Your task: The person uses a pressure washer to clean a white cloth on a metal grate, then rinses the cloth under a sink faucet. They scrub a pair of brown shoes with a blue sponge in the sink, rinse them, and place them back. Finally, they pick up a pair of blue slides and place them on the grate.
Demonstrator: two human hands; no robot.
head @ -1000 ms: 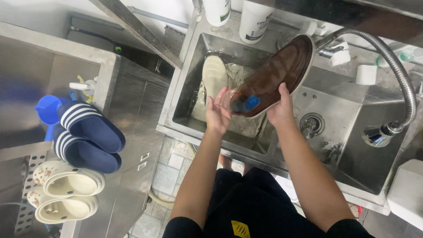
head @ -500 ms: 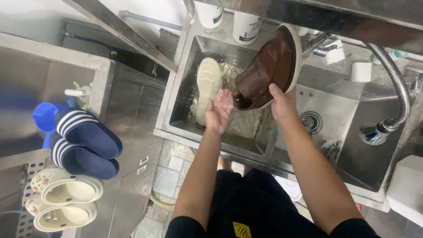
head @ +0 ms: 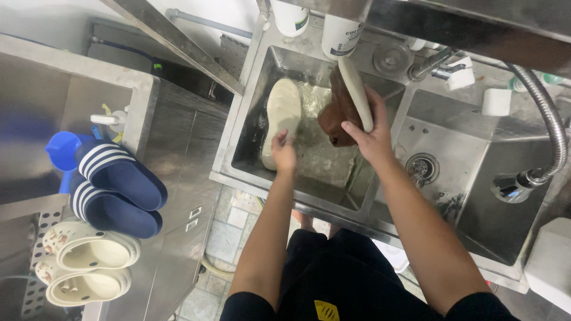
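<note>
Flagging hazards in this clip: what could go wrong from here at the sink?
1. The right hand grips the brown shoe by its pale sole, tilted over the wet sink; it may slip and splash.
2. The left hand reaches for the pale shoe lying sole up in water, probably slick.
3. Bottles on the rim behind could be knocked.

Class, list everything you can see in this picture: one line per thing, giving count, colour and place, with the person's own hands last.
brown shoe: one, brown with pale sole, held over the left sink basin
pale shoe: one, cream, sole up in the left basin
sink: one, steel, two basins
hose: one, silver, right side
bottles: two, white, behind the sink
slippers: two, navy with white stripes, left counter
clogs: two, cream, lower left
left hand: one, on the pale shoe
right hand: one, gripping the brown shoe
</note>
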